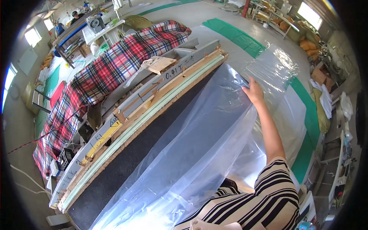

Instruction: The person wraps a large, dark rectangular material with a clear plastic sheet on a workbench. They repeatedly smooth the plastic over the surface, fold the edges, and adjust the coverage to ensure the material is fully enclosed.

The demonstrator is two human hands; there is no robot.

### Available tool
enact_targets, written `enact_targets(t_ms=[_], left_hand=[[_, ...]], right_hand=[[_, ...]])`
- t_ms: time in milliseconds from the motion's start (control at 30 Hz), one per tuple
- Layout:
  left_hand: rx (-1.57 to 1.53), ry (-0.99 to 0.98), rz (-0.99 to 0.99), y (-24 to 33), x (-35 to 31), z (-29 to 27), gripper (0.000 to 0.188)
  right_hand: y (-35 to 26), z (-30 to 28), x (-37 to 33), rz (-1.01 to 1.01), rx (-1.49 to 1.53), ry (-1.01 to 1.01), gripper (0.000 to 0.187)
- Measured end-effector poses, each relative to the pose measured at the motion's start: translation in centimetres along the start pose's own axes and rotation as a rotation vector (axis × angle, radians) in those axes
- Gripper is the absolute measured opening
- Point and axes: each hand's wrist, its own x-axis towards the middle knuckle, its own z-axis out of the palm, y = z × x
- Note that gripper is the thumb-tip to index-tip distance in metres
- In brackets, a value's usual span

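Note:
My right hand (254,92) reaches forward with the thumb and fingers closed on the edge of a clear plastic sheet (184,153). From there the sheet slopes down toward my body and lies over part of a long dark board (142,168). Along the board's far side runs a wood-edged strip with a pale green layer (142,126). A grey beam (153,90) with handwritten marks stands just behind that strip. More clear film (274,69) spreads beyond my hand on the right. My left hand is outside the picture.
A red plaid cloth (126,51) covers a long bulky form behind the beam. Green strips (234,34) lie on the floor. At the far left stands a sewing machine (96,23) on a table, with a person (76,16) beyond. Cluttered shelving (337,161) lines the right.

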Motion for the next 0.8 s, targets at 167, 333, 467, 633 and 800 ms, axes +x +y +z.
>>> enact_targets(t_ms=[167, 333, 467, 633, 800], left_hand=[[0.044, 0.054, -0.029, -1.0, 1.3, 0.0, 0.045], [0.068, 0.069, -0.089, -2.1, 2.4, 0.6, 0.045], [0.05, 0.176, 0.019, -2.0, 1.8, 0.2, 0.045], [-0.26, -0.067, 0.111, -4.1, 5.3, 2.1, 0.043], [-0.74, -0.37, 0.005, -7.2, 3.7, 0.7, 0.028]], right_hand=[[-5.5, -0.7, -2.9, -0.584, 0.275, -0.011, 0.035], [-3.2, 5.1, -0.3, -0.62, 0.026, 0.143, 0.035], [-4.4, 5.3, 0.6, -0.518, -0.002, 0.16, 0.028], [-4.2, 7.6, 4.4, -0.379, 0.222, 0.258, 0.014], [-1.2, 12.4, 7.0, -0.274, 0.35, 0.009, 0.031]])
